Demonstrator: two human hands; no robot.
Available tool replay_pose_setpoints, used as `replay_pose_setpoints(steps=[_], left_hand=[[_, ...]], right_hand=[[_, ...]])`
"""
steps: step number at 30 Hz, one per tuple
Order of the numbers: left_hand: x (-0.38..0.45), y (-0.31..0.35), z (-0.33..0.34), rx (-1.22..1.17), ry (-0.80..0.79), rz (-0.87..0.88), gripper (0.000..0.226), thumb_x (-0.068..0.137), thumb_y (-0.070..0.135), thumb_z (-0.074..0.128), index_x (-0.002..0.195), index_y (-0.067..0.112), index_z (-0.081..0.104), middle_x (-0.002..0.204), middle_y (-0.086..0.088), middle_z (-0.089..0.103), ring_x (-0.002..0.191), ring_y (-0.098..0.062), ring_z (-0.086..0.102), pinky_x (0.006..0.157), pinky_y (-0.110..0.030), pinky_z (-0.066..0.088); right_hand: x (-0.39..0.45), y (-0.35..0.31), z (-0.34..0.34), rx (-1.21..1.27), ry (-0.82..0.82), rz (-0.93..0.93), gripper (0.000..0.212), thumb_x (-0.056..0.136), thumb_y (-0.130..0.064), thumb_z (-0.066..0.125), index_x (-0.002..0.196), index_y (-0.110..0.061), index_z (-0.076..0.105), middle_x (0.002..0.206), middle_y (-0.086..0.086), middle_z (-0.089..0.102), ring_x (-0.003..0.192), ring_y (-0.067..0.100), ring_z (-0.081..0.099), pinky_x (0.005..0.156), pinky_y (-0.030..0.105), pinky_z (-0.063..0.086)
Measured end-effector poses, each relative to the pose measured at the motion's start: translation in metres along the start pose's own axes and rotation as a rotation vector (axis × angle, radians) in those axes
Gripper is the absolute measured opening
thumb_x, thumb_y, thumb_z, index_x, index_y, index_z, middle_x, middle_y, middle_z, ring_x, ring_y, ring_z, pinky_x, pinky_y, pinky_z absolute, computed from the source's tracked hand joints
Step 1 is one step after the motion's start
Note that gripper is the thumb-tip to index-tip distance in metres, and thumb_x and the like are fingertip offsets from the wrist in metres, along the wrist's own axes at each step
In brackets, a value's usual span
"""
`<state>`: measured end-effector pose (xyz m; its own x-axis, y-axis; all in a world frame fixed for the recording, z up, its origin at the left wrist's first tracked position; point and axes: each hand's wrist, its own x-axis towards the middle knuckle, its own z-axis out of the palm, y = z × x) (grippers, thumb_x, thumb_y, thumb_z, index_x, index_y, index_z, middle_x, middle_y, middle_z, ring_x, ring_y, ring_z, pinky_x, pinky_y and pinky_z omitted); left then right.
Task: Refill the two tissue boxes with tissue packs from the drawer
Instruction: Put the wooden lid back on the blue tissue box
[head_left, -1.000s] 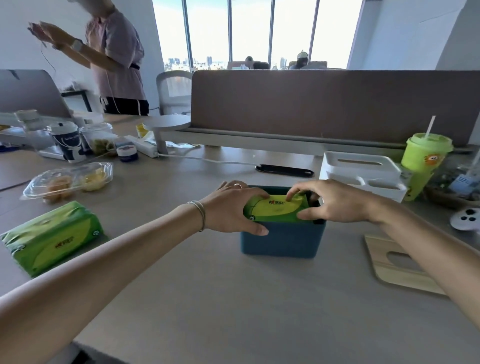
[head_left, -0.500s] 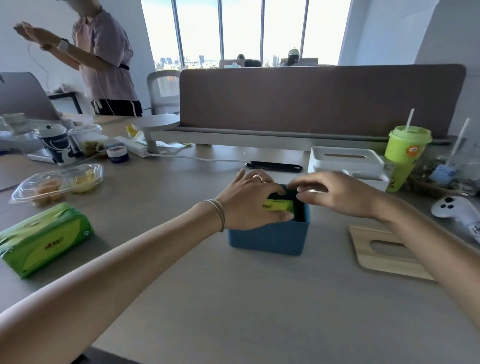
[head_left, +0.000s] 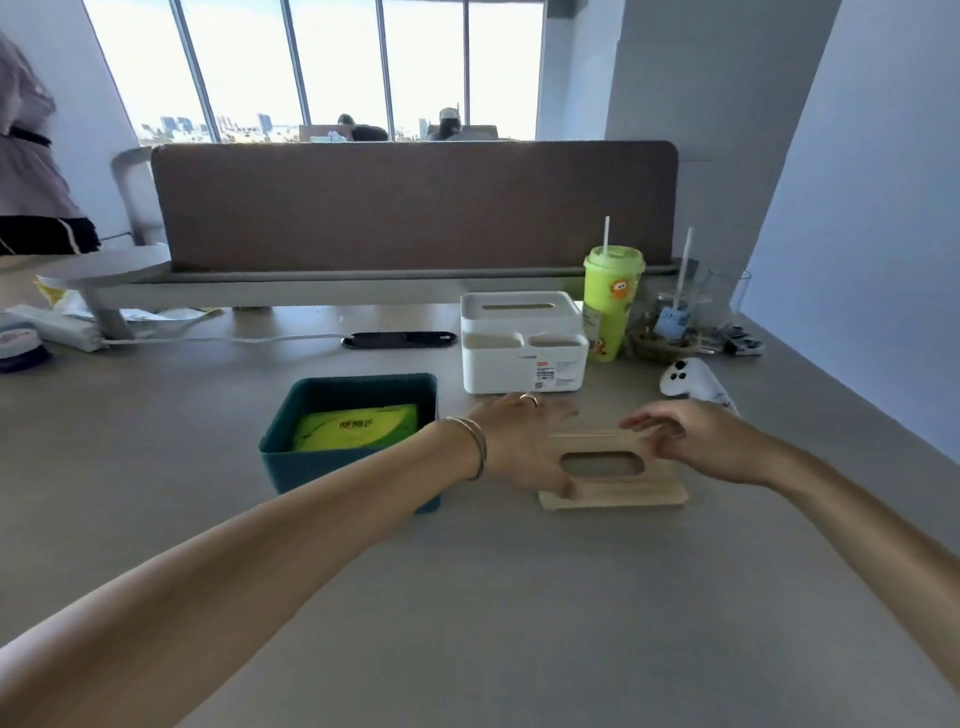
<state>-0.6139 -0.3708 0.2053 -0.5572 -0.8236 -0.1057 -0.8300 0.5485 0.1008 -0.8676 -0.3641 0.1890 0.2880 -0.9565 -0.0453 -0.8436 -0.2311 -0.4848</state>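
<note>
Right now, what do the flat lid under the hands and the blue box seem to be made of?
The flat lid looks like light wood or bamboo, matte, with a pale tan tone and faint lines along it. The blue box is less sure: dark teal, matte, without shine, so perhaps plastic, perhaps a fabric-covered wall. The tissue pack inside is glossy plastic film.

Both bare arms stretched forward, left hand (head_left: 519, 441) flat with fingers straight, bracelets on its wrist, ring on one finger, right hand (head_left: 691, 441) loose, fingers softly bent, holding nothing
</note>
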Motion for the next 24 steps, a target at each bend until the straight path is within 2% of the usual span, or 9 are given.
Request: replay_pose_setpoints(steps=[3, 8, 10, 13, 15, 18, 20, 22, 24], left_hand=[[0.016, 0.001, 0.011, 0.025, -0.139, -0.043, 0.119, 0.063, 0.079, 0.067, 0.157, 0.032, 0.012, 0.157, -0.005, 0.037, 0.142, -0.028, 0.038, 0.112, -0.046, 0.038], [0.025, -0.002, 0.028, 0.013, -0.19, -0.023, 0.116, 0.067, 0.08, 0.065, 0.157, 0.032, 0.008, 0.154, -0.008, 0.036, 0.14, -0.029, 0.038, 0.11, -0.045, 0.04], [0.025, -0.001, 0.028, -0.017, -0.155, -0.011, 0.114, 0.068, 0.077, 0.068, 0.156, 0.029, 0.013, 0.149, -0.009, 0.039, 0.135, -0.028, 0.042, 0.107, -0.042, 0.041], [0.022, 0.005, 0.024, -0.001, -0.09, 0.007, 0.101, 0.066, 0.075, 0.073, 0.143, 0.025, 0.03, 0.127, -0.001, 0.048, 0.112, -0.021, 0.05, 0.095, -0.037, 0.046], [0.021, 0.008, 0.019, -0.004, -0.048, 0.011, 0.095, 0.062, 0.076, 0.073, 0.133, 0.028, 0.032, 0.119, 0.002, 0.051, 0.103, -0.019, 0.05, 0.088, -0.037, 0.046], [0.017, 0.01, 0.008, 0.043, 0.059, 0.044, 0.093, 0.059, 0.08, 0.07, 0.127, 0.03, 0.031, 0.112, 0.003, 0.054, 0.1, -0.02, 0.05, 0.082, -0.033, 0.038], [0.012, 0.01, -0.004, 0.11, 0.121, 0.086, 0.093, 0.06, 0.079, 0.069, 0.129, 0.03, 0.031, 0.107, 0.008, 0.05, 0.098, -0.016, 0.045, 0.086, -0.031, 0.031], [0.005, 0.007, -0.018, 0.138, 0.159, 0.11, 0.096, 0.061, 0.079, 0.069, 0.133, 0.029, 0.03, 0.108, 0.009, 0.048, 0.095, -0.012, 0.039, 0.098, -0.031, 0.029], [-0.003, 0.0, -0.03, 0.128, 0.174, 0.099, 0.097, 0.06, 0.079, 0.069, 0.134, 0.031, 0.03, 0.104, 0.009, 0.049, 0.096, -0.013, 0.04, 0.096, -0.03, 0.031]], right_hand=[[-0.007, 0.014, 0.004, 0.004, -0.014, 0.027, 0.033, 0.097, -0.023, 0.065, 0.13, -0.026, 0.063, 0.124, -0.012, 0.065, 0.108, -0.011, 0.057, 0.085, 0.005, 0.044], [-0.009, 0.023, 0.004, 0.025, 0.01, 0.012, 0.036, 0.094, -0.031, 0.069, 0.13, -0.032, 0.062, 0.126, -0.012, 0.068, 0.117, -0.005, 0.059, 0.105, 0.028, 0.049], [-0.008, 0.027, 0.005, 0.017, 0.018, 0.007, 0.038, 0.092, -0.034, 0.07, 0.129, -0.036, 0.062, 0.124, -0.015, 0.068, 0.117, -0.006, 0.059, 0.105, 0.032, 0.05], [-0.007, 0.031, 0.006, 0.038, 0.017, 0.003, 0.039, 0.091, -0.037, 0.071, 0.129, -0.038, 0.062, 0.122, -0.019, 0.067, 0.115, -0.008, 0.06, 0.104, 0.032, 0.05], [-0.007, 0.029, 0.004, 0.068, 0.002, 0.002, 0.043, 0.09, -0.04, 0.072, 0.132, -0.038, 0.061, 0.121, -0.02, 0.067, 0.115, -0.005, 0.061, 0.104, 0.032, 0.05], [-0.008, 0.023, 0.001, 0.074, -0.003, -0.024, 0.062, 0.085, -0.044, 0.076, 0.142, -0.038, 0.051, 0.133, -0.022, 0.055, 0.128, 0.001, 0.052, 0.106, 0.027, 0.044], [-0.009, 0.017, -0.004, 0.081, -0.006, -0.041, 0.079, 0.08, -0.049, 0.079, 0.149, -0.038, 0.043, 0.137, -0.022, 0.046, 0.134, 0.003, 0.042, 0.108, 0.025, 0.037], [-0.008, 0.008, -0.011, 0.085, -0.01, -0.06, 0.09, 0.074, -0.061, 0.076, 0.152, -0.044, 0.035, 0.146, -0.019, 0.041, 0.139, 0.004, 0.036, 0.11, 0.025, 0.031], [-0.005, -0.003, -0.016, 0.07, -0.007, -0.085, 0.092, 0.075, -0.063, 0.075, 0.153, -0.047, 0.03, 0.155, -0.017, 0.037, 0.142, 0.004, 0.032, 0.112, 0.025, 0.028]])
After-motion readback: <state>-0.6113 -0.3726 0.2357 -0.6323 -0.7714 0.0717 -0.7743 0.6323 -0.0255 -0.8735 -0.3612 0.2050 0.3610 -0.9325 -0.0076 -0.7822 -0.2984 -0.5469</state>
